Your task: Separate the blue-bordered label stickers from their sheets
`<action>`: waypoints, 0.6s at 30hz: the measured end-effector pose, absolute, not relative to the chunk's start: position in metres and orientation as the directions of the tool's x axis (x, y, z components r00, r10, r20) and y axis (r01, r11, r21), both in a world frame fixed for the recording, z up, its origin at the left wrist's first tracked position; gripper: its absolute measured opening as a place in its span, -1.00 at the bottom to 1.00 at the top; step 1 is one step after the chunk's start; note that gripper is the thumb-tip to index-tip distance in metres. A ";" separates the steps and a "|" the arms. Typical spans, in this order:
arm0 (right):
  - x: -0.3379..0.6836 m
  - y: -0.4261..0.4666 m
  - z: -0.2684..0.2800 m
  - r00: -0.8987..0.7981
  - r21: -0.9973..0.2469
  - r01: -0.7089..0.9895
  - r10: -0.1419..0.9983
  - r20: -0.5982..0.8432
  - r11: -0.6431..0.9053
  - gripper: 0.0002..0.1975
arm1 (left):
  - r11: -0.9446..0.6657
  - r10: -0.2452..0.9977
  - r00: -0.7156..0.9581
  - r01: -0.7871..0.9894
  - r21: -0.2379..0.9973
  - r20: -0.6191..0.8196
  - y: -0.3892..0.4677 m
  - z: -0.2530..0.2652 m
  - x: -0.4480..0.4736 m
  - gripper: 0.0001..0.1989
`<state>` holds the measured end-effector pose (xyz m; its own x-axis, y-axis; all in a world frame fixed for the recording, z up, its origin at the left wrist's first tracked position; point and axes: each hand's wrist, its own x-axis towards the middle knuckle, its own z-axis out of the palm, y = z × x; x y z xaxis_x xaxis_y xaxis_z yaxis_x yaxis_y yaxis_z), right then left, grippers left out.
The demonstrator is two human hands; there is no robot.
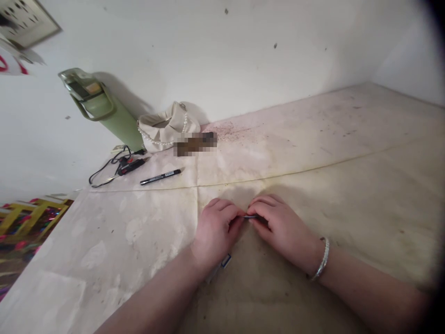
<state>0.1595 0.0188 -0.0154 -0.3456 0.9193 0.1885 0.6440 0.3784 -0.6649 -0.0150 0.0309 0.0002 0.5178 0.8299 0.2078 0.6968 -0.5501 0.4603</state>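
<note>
- In front of us a wide pale cloth [347, 222] makes the working surface; it has long creases, yellowish stains and small dark spots.
- Behind it we see a white wall [194, 55] with a few chipped marks, and at the upper left a picture frame [34, 25].
- At the lower left edge, beyond the cloth, there are yellow slats [33, 213], somewhat blurred.
- Our left hand [215, 227] and our right hand [280, 225] are close together, both pinching a thin strip [249, 216] between thumb and fingers, above the near part of the cloth; its material we cannot tell.
- On our right wrist is a silvery, textured bracelet [325, 260].
- A small blue-and-white packet [225, 261] is partly hidden by our left forearm.
- Near the wall stands a smooth green bottle [120, 123], beside a soft cream bag [165, 125] with round pearly beads [149, 141].
- Closer to us lie a slim black pen [160, 177] and a corded tool [131, 166].
</note>
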 end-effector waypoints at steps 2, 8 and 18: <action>0.160 0.019 -0.015 -0.346 -0.667 0.641 0.919 0.189 0.379 -0.89 | -0.548 0.831 0.519 0.697 0.462 0.201 0.031 0.000 -0.015 -0.89; 0.159 0.020 -0.014 -0.333 -0.686 0.619 0.919 0.211 0.382 -0.91 | -0.524 0.846 0.493 0.697 0.489 0.205 0.031 0.000 -0.015 -0.91; 0.162 0.020 -0.017 -0.295 -0.725 0.587 0.929 0.223 0.360 -0.92 | -0.453 0.884 0.429 0.693 0.560 0.184 0.031 0.001 -0.014 -0.91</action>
